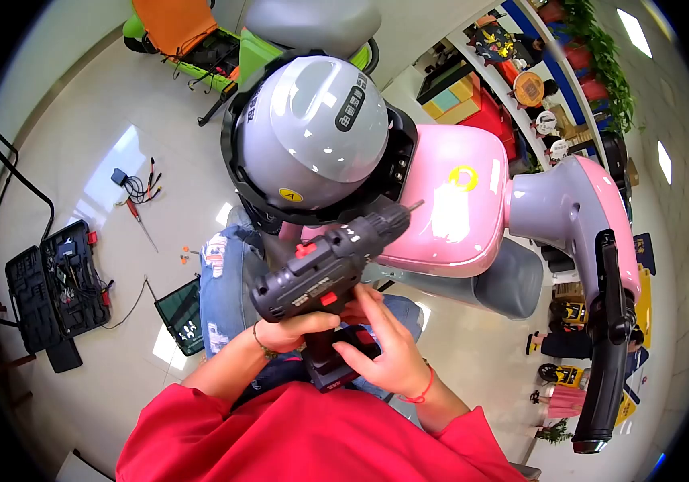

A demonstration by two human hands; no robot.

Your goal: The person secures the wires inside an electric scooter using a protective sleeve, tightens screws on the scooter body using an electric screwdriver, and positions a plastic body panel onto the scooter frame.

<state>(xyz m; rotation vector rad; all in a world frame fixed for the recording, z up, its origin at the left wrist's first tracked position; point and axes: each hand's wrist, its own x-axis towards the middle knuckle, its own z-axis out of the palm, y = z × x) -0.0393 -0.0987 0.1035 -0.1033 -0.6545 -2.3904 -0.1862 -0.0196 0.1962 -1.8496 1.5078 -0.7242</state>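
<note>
A dark grey cordless drill (320, 269) with red buttons is held over my lap, its chuck and thin bit pointing up and to the right. My left hand (292, 333) is closed around the upper part of the drill's handle. On the other side, my right hand (385, 345) grips the handle with its fingers near the trigger and its thumb lower down, by the battery. Just beyond the drill sits a grey helmet (304, 120) with a black rim. Beside it is the glossy pink scooter (449, 201), whose black handlebar grip (601, 386) reaches down the right side.
On the floor at left lie an opened black tool case (59, 281), a screwdriver (142, 225), a cabled adapter (122, 178) and a green pouch (177, 317). An orange and green chair (176, 28) stands at the back. Shelves (521, 104) with goods line the right.
</note>
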